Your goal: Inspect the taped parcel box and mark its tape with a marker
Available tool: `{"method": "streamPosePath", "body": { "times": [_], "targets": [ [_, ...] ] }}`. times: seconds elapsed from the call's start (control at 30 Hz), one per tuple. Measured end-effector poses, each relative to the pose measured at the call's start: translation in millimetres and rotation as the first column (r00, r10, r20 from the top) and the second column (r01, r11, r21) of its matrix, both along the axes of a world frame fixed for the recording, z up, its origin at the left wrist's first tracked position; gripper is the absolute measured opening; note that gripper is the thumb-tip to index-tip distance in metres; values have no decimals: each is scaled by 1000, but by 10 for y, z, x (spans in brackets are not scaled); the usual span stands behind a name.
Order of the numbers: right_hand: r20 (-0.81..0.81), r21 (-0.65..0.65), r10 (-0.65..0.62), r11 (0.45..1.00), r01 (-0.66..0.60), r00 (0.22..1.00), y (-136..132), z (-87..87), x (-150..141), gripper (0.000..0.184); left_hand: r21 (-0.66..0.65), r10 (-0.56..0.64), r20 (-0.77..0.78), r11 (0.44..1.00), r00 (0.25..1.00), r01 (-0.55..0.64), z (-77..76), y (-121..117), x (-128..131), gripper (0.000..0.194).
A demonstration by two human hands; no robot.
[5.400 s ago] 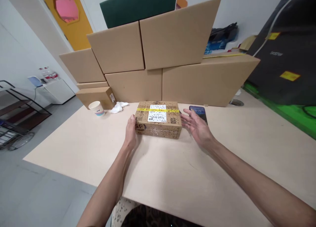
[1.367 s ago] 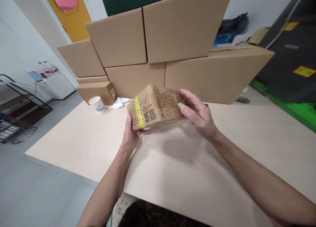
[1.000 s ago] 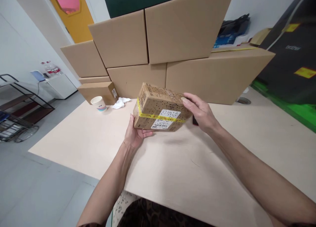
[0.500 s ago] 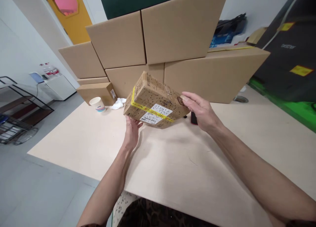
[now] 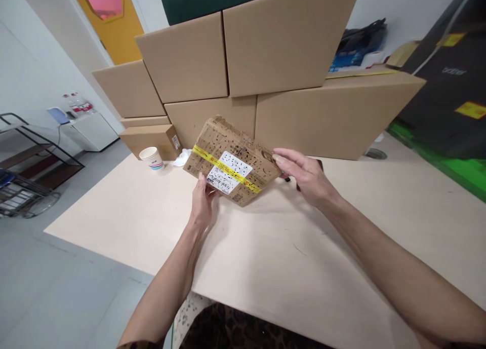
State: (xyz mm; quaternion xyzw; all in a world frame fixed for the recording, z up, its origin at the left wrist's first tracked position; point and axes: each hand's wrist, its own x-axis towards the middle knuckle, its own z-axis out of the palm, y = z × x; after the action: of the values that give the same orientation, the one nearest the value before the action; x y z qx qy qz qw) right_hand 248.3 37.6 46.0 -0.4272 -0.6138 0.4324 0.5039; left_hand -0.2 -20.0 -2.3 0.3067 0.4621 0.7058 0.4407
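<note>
Between my hands is a small brown cardboard box [image 5: 235, 159], tilted above the table, with yellow tape, a white label and dark specks over its face. My left hand [image 5: 202, 199] grips its lower left edge, thumb on the labelled face and fingers beneath. At the right end, my right hand [image 5: 304, 177] pinches the box's edge between thumb and fingers. A dark object [image 5: 320, 164] lies behind my right hand, mostly hidden, so its kind cannot be made out.
Large cardboard boxes [image 5: 281, 50] are stacked along the back of the pale table [image 5: 114, 222]. A paper cup [image 5: 152, 159], crumpled white tissue [image 5: 183, 158] and a flat carton [image 5: 152, 139] stand at the back left. A black cart [image 5: 38, 161] is on the floor, left.
The small box has turned so its labelled face now points more toward me, and its top side no longer shows. My left thumb has come onto that face.
</note>
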Motion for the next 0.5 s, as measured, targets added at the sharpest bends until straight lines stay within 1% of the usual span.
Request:
{"method": "streamPosePath", "body": {
  "times": [0.1, 0.2, 0.27, 0.33, 0.4, 0.5],
  "targets": [
    [10, -22, -8, 1000, 8, 1000, -26, 30, -9, 56, 52, 15, -12, 999, 1000, -15, 20, 6, 23, 57],
    [26, -46, -21, 999, 22, 999, -45, 56, -8, 55, 104, 15, -57, 995, 998, -9, 37, -5, 33, 58],
    [45, -55, -21, 998, 23, 999, -39, 44, -6, 56, 109, 18, -93, 994, 995, -8, 43, -17, 18, 66],
    [72, -53, -8, 999, 12, 997, -18, -4, -11, 56, 80, 37, -136, 996, 990, -26, 42, -28, -13, 80],
    [102, -57, 29, 998, -23, 994, 11, -81, -28, 55, 42, 43, -197, 998, 979, -36, 34, -35, -50, 92],
    [109, -88, 89, 993, -79, 990, 45, -204, -67, 53, 3, 2, -294, 1000, 956, -1, 9, -38, -98, 100]
  ]
}}
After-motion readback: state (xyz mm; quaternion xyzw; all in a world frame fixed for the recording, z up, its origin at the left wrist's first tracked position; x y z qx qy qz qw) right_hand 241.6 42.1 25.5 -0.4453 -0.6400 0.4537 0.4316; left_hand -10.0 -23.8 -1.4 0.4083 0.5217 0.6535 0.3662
